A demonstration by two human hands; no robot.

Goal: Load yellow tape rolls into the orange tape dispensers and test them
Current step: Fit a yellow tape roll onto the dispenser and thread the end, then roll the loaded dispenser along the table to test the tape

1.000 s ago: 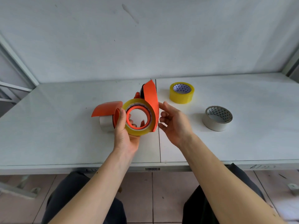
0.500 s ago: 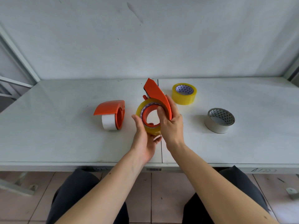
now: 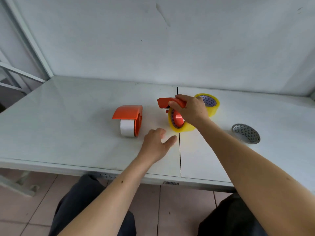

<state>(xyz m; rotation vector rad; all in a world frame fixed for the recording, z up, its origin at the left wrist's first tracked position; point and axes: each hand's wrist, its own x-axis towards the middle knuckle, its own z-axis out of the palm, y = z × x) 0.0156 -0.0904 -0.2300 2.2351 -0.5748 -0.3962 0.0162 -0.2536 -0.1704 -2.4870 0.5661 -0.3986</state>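
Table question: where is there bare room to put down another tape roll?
The table is bare left of the orange dispenser with white tape, and along the near edge. There is room too at the far right, beyond the grey roll. The middle is crowded: the right hand grips the loaded dispenser beside the spare yellow roll, left hand open nearby.

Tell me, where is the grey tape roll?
In the head view, the grey tape roll lies flat on the white table, far right, apart from everything, right of the person's right forearm and nearer than the loose yellow roll.
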